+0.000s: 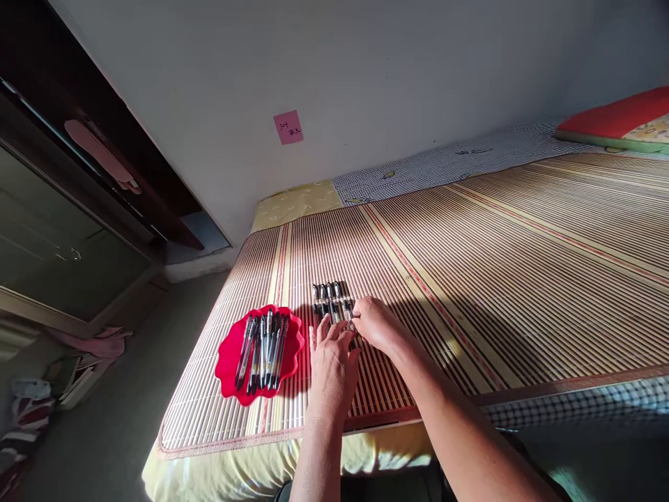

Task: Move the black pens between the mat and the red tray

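A short row of black-capped clear pens point(327, 291) lies side by side on the slatted mat point(418, 335). My left hand point(333, 366) rests at the near ends of the row, fingers spread and partly covering them. At the right end of the row, my right hand point(376, 324) is closed, its fingertips pinching the last pen point(347, 307). To the left of my hands sits a red scalloped plate point(226, 357), holding several more pens point(264, 348) in a loose bunch. The lower parts of the rowed pens are hidden by my fingers.
The mat covers a bed with yellow cloth point(219, 470) at its near edge. Behind it rises a pale wall with a pink note point(288, 127). A red cushion point(617, 115) lies far right. A cabinet point(57, 230) stands left, across the floor point(157, 348).
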A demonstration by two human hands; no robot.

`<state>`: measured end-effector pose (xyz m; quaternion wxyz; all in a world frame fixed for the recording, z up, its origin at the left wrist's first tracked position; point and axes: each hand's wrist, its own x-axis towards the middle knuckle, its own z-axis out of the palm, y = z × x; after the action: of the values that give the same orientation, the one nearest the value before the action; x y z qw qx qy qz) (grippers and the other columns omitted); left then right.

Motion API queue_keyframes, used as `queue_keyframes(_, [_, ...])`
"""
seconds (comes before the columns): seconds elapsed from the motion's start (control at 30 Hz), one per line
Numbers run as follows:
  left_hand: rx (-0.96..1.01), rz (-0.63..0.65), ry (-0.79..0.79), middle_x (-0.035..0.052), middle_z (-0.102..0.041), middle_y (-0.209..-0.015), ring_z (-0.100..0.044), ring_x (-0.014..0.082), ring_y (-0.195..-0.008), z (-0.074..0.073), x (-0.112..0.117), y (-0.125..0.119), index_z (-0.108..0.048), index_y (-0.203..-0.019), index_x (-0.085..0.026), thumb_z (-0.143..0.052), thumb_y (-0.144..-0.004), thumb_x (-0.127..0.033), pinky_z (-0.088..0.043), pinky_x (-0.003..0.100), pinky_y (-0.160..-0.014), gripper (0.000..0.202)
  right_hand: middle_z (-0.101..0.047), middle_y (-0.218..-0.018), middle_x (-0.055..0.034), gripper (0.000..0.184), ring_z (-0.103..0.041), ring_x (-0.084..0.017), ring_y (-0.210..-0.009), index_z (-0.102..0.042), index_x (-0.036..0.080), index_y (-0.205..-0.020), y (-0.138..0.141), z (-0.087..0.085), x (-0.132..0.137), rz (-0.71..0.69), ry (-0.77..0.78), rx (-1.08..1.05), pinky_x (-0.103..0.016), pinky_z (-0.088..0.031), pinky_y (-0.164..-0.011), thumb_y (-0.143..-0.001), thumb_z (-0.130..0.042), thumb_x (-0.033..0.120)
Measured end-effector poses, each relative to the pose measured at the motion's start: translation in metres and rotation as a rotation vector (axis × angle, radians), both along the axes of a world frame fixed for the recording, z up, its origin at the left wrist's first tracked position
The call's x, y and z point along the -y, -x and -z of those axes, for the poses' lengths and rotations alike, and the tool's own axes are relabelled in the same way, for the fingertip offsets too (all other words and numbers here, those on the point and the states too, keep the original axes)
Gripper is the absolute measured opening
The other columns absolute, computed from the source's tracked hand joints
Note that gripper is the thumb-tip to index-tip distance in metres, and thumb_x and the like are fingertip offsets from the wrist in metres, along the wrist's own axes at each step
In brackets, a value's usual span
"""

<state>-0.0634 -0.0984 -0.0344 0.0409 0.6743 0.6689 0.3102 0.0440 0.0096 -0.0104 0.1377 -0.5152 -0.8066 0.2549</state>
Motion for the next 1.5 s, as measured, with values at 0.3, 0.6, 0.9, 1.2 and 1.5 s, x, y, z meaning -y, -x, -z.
queue_keyframes(0.3, [-0.033, 0.019, 0.004, 0.0090, -0.072, -0.118, -0.052, 0.0360, -0.133, -0.003, 0.001, 0.002, -0.073, -0.103, -0.021, -0.073, -0.081, -0.002, -0.042, 0.058, -0.113, 0.029, -0.072, -0.073, -0.0072, 0.008, -0.065, -0.015, -0.063, -0.071, 0.015, -0.079, 0.006, 0.009, -0.001, 0.016, 0.045, -0.087, -0.025, -0.038, -0.056, -0.088, -0.069, 0.013])
queue_keyframes(0.6, [-0.052, 0.045, 0.002, 0.0102, -0.068, -0.118, -0.051, 0.0359, -0.131, -0.005, 0.000, 0.002, -0.070, -0.109, -0.021, -0.064, -0.078, 0.004, -0.045, 0.058, -0.111, 0.040, -0.075, -0.088, -0.0102, 0.010, -0.071, -0.018, -0.081, -0.071, 0.013, -0.083, 0.004, 0.011, -0.003, -0.030, 0.017, -0.146, -0.025, -0.045, -0.068, -0.088, -0.067, 0.006])
queue_keyframes(0.9, [-0.047, 0.043, -0.019, 0.0102, -0.067, -0.117, -0.052, 0.0339, -0.127, -0.001, 0.000, 0.004, -0.069, -0.116, -0.022, -0.063, -0.082, 0.001, -0.045, 0.057, -0.111, 0.042, -0.076, -0.095, -0.0117, 0.009, -0.072, -0.019, -0.088, -0.073, 0.014, -0.093, 0.005, 0.018, -0.005, -0.038, -0.006, -0.154, -0.026, -0.048, -0.071, -0.089, -0.069, 0.007])
queue_keyframes(1.2, [-0.034, 0.029, 0.011, 0.0107, -0.067, -0.113, -0.053, 0.0324, -0.119, -0.005, -0.001, 0.004, -0.071, -0.117, -0.022, -0.067, -0.083, 0.000, -0.051, 0.051, -0.101, 0.042, -0.076, -0.090, -0.0104, 0.004, -0.071, -0.019, -0.080, -0.072, 0.015, -0.087, 0.004, 0.015, -0.004, -0.038, 0.002, -0.162, -0.026, -0.043, -0.065, -0.089, -0.070, 0.011])
queue_keyframes(1.5, [-0.036, 0.023, -0.014, 0.0089, -0.066, -0.114, -0.054, 0.0292, -0.116, -0.006, 0.002, 0.003, -0.069, -0.124, -0.021, -0.070, -0.083, 0.000, -0.052, 0.048, -0.100, 0.047, -0.070, -0.080, -0.0064, 0.014, -0.063, -0.015, -0.071, -0.065, 0.015, -0.076, 0.005, 0.023, -0.008, -0.016, 0.024, -0.189, -0.025, -0.038, -0.061, -0.088, -0.068, 0.009])
